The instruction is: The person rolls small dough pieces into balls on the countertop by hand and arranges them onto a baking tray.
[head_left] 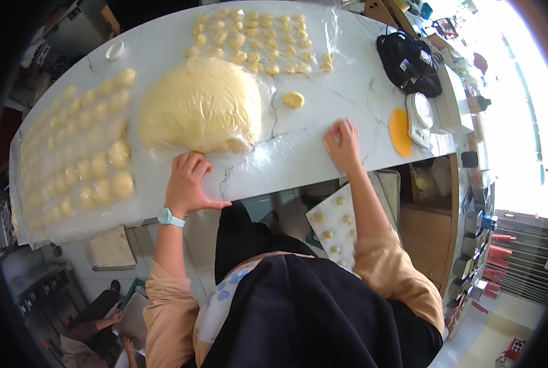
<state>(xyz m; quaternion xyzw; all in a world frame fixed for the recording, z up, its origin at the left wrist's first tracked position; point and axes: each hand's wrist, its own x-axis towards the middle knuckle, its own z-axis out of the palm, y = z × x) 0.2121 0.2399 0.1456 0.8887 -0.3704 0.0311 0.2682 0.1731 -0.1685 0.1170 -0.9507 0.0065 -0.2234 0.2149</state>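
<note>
A large mass of yellow dough lies under clear plastic in the middle of the marble table. My left hand, with a light blue watch at the wrist, rests at the table's front edge, fingertips at the near edge of the plastic and thumb stretched out to the right. Further right, my right hand is on the tabletop with its fingers curled in; whatever may be under them is hidden. A single flattened dough piece lies between the big dough and my right hand, touched by neither.
Plastic-covered dough balls fill the left end; rows of small dough pieces lie at the back. On the right are an orange scraper, a white scale and a black bag. Below stands a tray of dough rounds. Another person sits lower left.
</note>
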